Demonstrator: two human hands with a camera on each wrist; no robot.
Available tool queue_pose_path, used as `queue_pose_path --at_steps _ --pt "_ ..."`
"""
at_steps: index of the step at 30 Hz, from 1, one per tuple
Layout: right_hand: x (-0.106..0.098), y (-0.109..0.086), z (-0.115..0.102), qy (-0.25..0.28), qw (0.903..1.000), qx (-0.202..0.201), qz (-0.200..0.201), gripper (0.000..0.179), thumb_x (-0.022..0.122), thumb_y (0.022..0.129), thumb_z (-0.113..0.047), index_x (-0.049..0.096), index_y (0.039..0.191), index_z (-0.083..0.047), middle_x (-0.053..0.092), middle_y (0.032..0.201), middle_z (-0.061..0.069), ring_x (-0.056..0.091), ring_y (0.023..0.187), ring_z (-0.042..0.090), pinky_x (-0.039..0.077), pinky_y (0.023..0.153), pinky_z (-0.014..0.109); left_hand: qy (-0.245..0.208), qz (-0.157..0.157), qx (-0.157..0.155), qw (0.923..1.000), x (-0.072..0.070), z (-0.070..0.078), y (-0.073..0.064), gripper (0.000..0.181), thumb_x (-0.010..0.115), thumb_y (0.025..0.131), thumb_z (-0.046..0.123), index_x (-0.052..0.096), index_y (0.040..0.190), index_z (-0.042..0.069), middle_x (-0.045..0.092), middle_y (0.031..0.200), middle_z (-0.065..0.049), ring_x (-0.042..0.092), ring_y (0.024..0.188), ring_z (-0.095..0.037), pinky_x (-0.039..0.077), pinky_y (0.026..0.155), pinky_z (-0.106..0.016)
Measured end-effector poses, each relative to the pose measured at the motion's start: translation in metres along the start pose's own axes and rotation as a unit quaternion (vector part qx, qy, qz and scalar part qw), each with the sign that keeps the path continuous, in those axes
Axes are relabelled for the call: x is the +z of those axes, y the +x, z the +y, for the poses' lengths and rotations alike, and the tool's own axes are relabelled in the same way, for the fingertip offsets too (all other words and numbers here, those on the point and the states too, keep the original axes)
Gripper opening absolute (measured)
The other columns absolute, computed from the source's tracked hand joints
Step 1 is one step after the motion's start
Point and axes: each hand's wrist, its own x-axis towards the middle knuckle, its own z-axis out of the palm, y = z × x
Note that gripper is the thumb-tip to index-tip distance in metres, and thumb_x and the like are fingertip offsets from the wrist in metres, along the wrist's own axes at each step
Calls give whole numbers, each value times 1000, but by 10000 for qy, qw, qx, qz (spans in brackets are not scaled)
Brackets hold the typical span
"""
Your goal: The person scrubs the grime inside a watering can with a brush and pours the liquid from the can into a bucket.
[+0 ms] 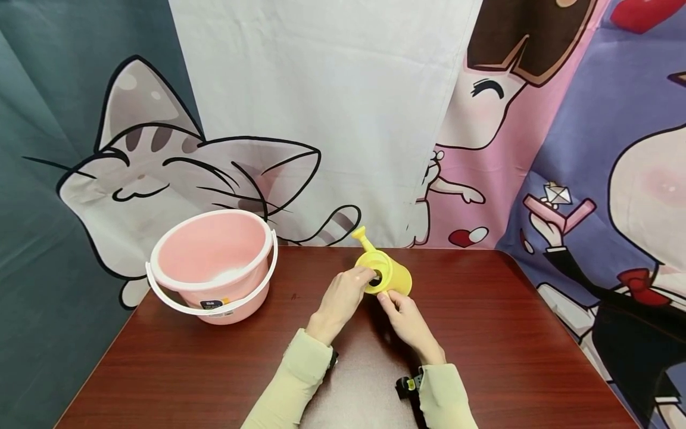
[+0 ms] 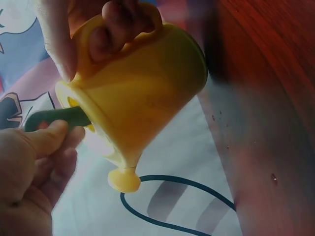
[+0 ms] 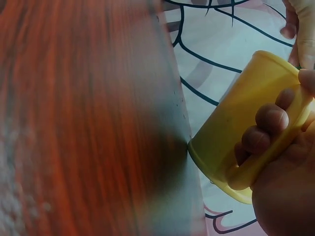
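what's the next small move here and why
Probably ease the green thing a little further into the yellow watering can: the left hand pinches its outer end, the rest runs inside, and the right hand grips the handle, which should keep things steady.

The person's right grip [image 1: 406,322] holds a yellow watering can [image 1: 398,277], tilted with its round opening toward the person and its spout [image 1: 365,239] pointing up-left. The left grip [image 1: 343,295] reaches to that opening, a dark item [image 1: 377,279] at its fingertips. Leftward, a pink bucket [image 1: 209,247] with a white handle [image 1: 179,307] stands on the brown surface [image 1: 498,345].
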Motion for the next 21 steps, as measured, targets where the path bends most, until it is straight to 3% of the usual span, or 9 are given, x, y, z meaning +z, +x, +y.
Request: queue_pose_path --at_steps 7,14,21 --pt "0 1 0 28 10000 40 -48 34 53 102 -14 46 69 -7 34 64 -4 38 62 10 34 58 23 131 288 485 9983 5 -5 -3 11 67 88 -3 67 94 7 64 85 -1 61 73 -16 50 65 -28" --pt "-2 2 2 67 10000 -30 -61 34 52 102 -12 48 70 -4 36 65 -3 40 63 12 35 59 24 109 486 626 9968 3 -6 -4 12 74 83 0 69 92 7 65 87 -1 62 76 -17 51 67 -28" --pt "-3 3 5 241 9997 71 -58 34 52 102 -14 48 70 -4 37 65 -3 41 64 12 36 59 25 48 498 722 9961 -8 -4 -2 13 75 81 -2 70 90 7 67 89 -1 63 77 -17 51 68 -28"
